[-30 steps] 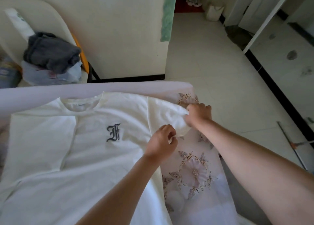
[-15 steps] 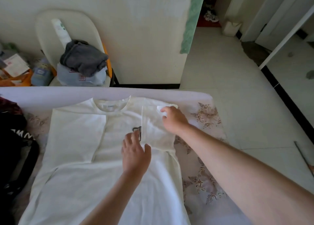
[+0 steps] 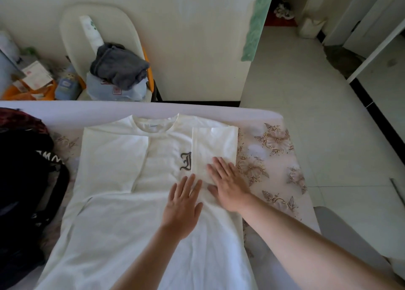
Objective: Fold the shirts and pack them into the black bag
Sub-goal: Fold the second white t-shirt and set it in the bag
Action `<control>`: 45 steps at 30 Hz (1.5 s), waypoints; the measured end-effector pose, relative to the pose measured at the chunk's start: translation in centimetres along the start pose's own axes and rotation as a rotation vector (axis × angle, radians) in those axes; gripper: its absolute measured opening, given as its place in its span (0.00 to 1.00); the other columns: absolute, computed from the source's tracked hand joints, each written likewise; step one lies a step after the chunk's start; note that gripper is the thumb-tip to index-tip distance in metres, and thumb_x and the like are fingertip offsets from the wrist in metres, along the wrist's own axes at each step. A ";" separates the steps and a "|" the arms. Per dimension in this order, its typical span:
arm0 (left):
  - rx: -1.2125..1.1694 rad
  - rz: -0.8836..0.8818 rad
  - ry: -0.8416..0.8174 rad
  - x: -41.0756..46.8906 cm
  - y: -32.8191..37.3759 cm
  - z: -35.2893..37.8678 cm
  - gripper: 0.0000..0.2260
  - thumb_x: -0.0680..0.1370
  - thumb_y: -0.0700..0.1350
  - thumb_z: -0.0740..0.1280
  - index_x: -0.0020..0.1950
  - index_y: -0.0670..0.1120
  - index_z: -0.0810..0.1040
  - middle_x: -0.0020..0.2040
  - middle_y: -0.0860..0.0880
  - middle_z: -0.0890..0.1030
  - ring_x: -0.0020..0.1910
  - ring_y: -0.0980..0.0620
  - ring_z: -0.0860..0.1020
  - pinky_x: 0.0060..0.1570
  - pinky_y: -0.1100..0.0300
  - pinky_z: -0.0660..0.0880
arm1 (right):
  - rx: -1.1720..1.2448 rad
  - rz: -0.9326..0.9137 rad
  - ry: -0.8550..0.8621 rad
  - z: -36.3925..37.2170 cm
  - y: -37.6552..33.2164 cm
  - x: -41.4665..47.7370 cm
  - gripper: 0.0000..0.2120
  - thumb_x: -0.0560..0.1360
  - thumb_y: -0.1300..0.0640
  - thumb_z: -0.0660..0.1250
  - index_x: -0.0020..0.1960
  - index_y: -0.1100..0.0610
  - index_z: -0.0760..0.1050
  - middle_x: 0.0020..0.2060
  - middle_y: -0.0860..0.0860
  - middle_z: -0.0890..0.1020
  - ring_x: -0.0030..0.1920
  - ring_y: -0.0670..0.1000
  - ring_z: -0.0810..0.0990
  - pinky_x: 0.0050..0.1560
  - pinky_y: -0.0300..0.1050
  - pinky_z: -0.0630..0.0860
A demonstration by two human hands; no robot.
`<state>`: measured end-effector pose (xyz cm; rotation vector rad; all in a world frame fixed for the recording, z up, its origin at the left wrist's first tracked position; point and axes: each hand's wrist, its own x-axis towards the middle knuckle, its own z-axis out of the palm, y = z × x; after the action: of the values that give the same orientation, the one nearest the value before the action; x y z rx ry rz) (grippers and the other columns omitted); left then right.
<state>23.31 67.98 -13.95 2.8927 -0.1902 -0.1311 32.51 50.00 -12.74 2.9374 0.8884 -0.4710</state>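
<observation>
White cotton-look shirt: lies front up and flat on a bed with a pale floral cover, collar toward the far edge, hem toward the camera; dark gothic letter on the chest, partly covered by a sleeve panel folded inward from the person's right side; another fold line runs down the opposite side of the chest.

Left hand: palm down on the shirt just below the letter, fingers straight and slightly spread, gripping nothing.

Right hand: flat on the lower end of the folded sleeve panel, fingers extended, thumb out to the side, pressing the cloth and holding nothing; the two hands lie just beside each other.

Black bag: on the bed at the left edge of the view, beside the shirt, white lettering on it; whether it is open cannot be told.

Background: pale chair against the wall beyond the bed, with a crumpled grey garment on top of a light blue bundle; tiled floor to the right.
</observation>
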 end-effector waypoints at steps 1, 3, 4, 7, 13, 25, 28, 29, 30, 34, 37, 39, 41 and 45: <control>-0.025 -0.009 0.011 -0.7 0.2 -0.2 0.27 0.78 0.55 0.55 0.76 0.50 0.66 0.78 0.46 0.64 0.75 0.45 0.63 0.73 0.48 0.63 | 0.027 0.023 0.002 0.0 -0.2 -0.8 0.32 0.83 0.38 0.37 0.80 0.53 0.35 0.78 0.55 0.34 0.78 0.56 0.32 0.79 0.56 0.41; -0.082 -0.020 0.038 -2.3 0.6 -1.0 0.25 0.77 0.52 0.55 0.74 0.49 0.68 0.75 0.47 0.67 0.73 0.45 0.65 0.70 0.49 0.67 | 0.105 0.093 0.053 0.0 -0.7 -3.1 0.31 0.83 0.40 0.39 0.81 0.53 0.39 0.79 0.55 0.37 0.79 0.56 0.36 0.79 0.55 0.42; -0.107 -0.019 0.055 -3.1 0.8 -1.4 0.24 0.76 0.52 0.56 0.72 0.50 0.70 0.72 0.48 0.69 0.71 0.46 0.68 0.68 0.50 0.68 | 0.140 0.125 0.091 0.0 -1.2 -4.5 0.31 0.82 0.41 0.41 0.81 0.53 0.43 0.80 0.56 0.41 0.80 0.57 0.40 0.79 0.56 0.45; -0.191 0.045 0.091 -5.9 1.7 -2.3 0.17 0.73 0.49 0.61 0.62 0.51 0.76 0.60 0.52 0.74 0.59 0.49 0.74 0.57 0.54 0.73 | 0.207 0.197 0.213 0.7 -3.0 -9.8 0.28 0.80 0.46 0.53 0.77 0.56 0.61 0.75 0.57 0.64 0.75 0.59 0.63 0.71 0.56 0.67; -0.109 0.261 -0.005 -14.2 1.3 -0.9 0.18 0.72 0.60 0.62 0.57 0.54 0.77 0.60 0.53 0.75 0.58 0.48 0.76 0.57 0.54 0.72 | 0.169 0.297 0.204 4.5 -8.2 -21.7 0.27 0.74 0.47 0.62 0.71 0.54 0.68 0.64 0.53 0.71 0.63 0.57 0.73 0.61 0.52 0.73; -0.101 0.443 -0.008 -26.6 -5.2 -1.1 0.21 0.73 0.61 0.64 0.62 0.54 0.76 0.63 0.53 0.73 0.62 0.50 0.74 0.58 0.50 0.76 | 0.133 0.050 -0.114 7.1 -18.2 -30.3 0.44 0.68 0.26 0.53 0.79 0.46 0.56 0.80 0.50 0.45 0.79 0.53 0.43 0.77 0.53 0.43; -0.050 0.493 -0.067 -29.4 -4.8 -0.2 0.27 0.68 0.68 0.66 0.61 0.55 0.75 0.61 0.53 0.72 0.61 0.50 0.73 0.58 0.51 0.76 | 0.291 0.055 0.003 7.8 -18.8 -30.8 0.24 0.74 0.40 0.67 0.67 0.48 0.78 0.77 0.52 0.65 0.76 0.53 0.62 0.76 0.54 0.60; -0.027 0.483 -0.085 -30.2 -4.7 0.1 0.31 0.66 0.70 0.66 0.63 0.54 0.74 0.62 0.53 0.72 0.63 0.48 0.73 0.61 0.49 0.74 | 0.308 0.055 0.054 8.0 -19.0 -30.9 0.16 0.74 0.47 0.71 0.60 0.51 0.82 0.73 0.53 0.71 0.73 0.54 0.69 0.72 0.55 0.66; -0.020 0.471 -0.095 -30.8 -4.5 0.3 0.34 0.65 0.72 0.65 0.65 0.54 0.73 0.63 0.52 0.72 0.65 0.47 0.72 0.64 0.48 0.72 | 0.305 0.055 0.097 8.1 -19.3 -30.8 0.10 0.74 0.52 0.73 0.54 0.53 0.85 0.69 0.54 0.76 0.68 0.55 0.74 0.68 0.56 0.71; -0.036 0.408 -0.057 -32.0 -3.5 -0.6 0.42 0.64 0.75 0.62 0.71 0.53 0.66 0.70 0.51 0.69 0.70 0.48 0.68 0.68 0.46 0.69 | 0.269 0.105 0.155 7.0 -20.7 -30.1 0.07 0.80 0.58 0.65 0.50 0.58 0.81 0.51 0.54 0.84 0.50 0.56 0.83 0.51 0.52 0.78; -0.038 0.339 -0.055 -31.7 -2.5 -1.9 0.43 0.62 0.72 0.65 0.72 0.52 0.64 0.68 0.50 0.68 0.67 0.48 0.68 0.63 0.50 0.72 | 0.282 0.159 0.214 4.8 -20.8 -29.6 0.05 0.82 0.58 0.60 0.54 0.57 0.73 0.43 0.53 0.83 0.39 0.56 0.80 0.39 0.51 0.77; -0.002 0.295 -0.100 -31.4 -2.6 -2.3 0.41 0.63 0.67 0.68 0.72 0.51 0.63 0.66 0.50 0.67 0.64 0.48 0.69 0.60 0.53 0.72 | 0.258 0.152 0.259 3.4 -20.8 -29.2 0.05 0.79 0.63 0.62 0.54 0.57 0.72 0.42 0.52 0.82 0.37 0.57 0.79 0.35 0.49 0.72; -0.013 0.253 -0.171 -31.1 -3.1 -2.3 0.36 0.68 0.62 0.71 0.71 0.51 0.64 0.64 0.52 0.68 0.62 0.48 0.69 0.60 0.54 0.71 | 0.215 0.098 0.268 2.5 -20.6 -28.5 0.04 0.79 0.63 0.64 0.53 0.57 0.74 0.40 0.52 0.82 0.36 0.58 0.79 0.34 0.47 0.68; -0.230 0.243 -0.087 -30.2 -5.0 -1.8 0.16 0.73 0.39 0.68 0.61 0.47 0.78 0.52 0.49 0.81 0.54 0.44 0.77 0.49 0.52 0.77 | 0.243 0.111 0.077 2.9 -19.7 -28.0 0.09 0.82 0.60 0.57 0.60 0.57 0.73 0.51 0.53 0.81 0.48 0.58 0.78 0.43 0.48 0.69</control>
<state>-5.75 77.43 -11.19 2.6127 -0.5053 -0.2200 -1.21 51.10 -6.19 3.2247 0.7165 -0.4950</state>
